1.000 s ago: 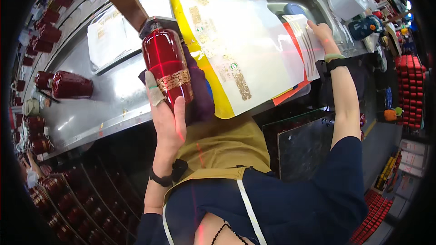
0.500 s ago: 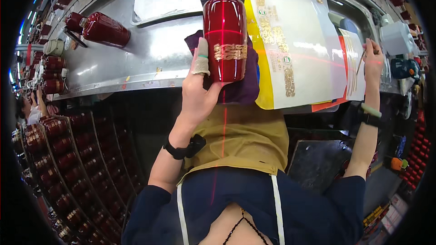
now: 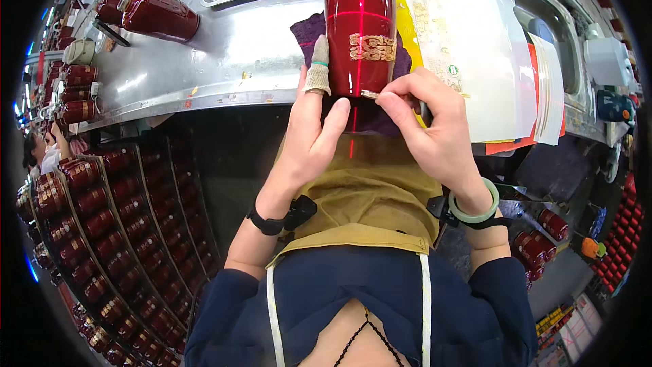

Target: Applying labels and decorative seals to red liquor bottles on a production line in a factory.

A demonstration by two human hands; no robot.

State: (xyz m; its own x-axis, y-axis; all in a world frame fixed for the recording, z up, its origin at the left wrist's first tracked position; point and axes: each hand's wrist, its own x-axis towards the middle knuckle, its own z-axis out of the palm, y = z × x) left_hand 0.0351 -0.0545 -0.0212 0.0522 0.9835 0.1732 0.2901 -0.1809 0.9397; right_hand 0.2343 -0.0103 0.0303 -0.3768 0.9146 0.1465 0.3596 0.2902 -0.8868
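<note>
A glossy dark red bottle [image 3: 358, 3] with a gold ornamental pattern lies on a dark purple cloth [image 3: 309, 30], its base toward me. My left hand [image 3: 305, 126] holds the base's left corner: the index finger, in a cloth finger cover [image 3: 317, 76], runs along the side and the thumb is at the bottom edge. Its other fingers are hidden. Between thumb and forefinger my right hand [image 3: 435, 122] pinches a narrow pale strip [image 3: 369, 94] by one end, its other end at the bottle's base. Red laser lines cross the bottle.
Transparent sheets with gold patterns [image 3: 475, 61] lie to the right, with a stack of narrow strips [image 3: 547, 95] at their edge. Another red bottle [image 3: 161, 15] lies at left on the metal table [image 3: 251, 71]. A rack of red bottles [image 3: 129, 231] stands lower left.
My right hand has come from the strips at the far right to the bottle's base, with a narrow strip pinched in it. The left hand stays at the bottle; the whole view has shifted.
</note>
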